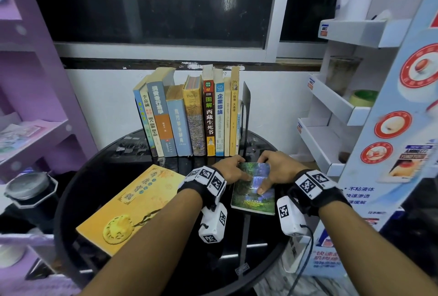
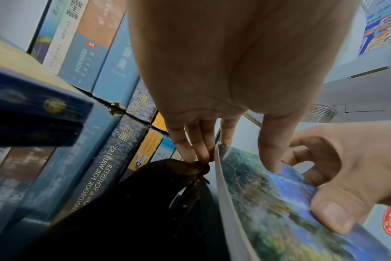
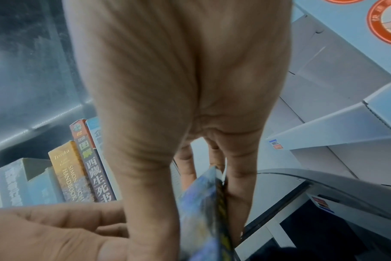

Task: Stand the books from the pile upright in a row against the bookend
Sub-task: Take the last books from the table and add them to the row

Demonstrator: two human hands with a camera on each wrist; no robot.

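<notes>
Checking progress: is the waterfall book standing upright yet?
No. The waterfall book is tilted, cover up, gripped by both hands, in front of the row.

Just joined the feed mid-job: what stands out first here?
Both hands, left hand and right hand, hold a waterfall book by its far end, front right on the black table, just before the bookend. Behind them a row of books stands upright against that bookend at the wall, its left end leaning. A big yellow book lies flat at front left.
</notes>
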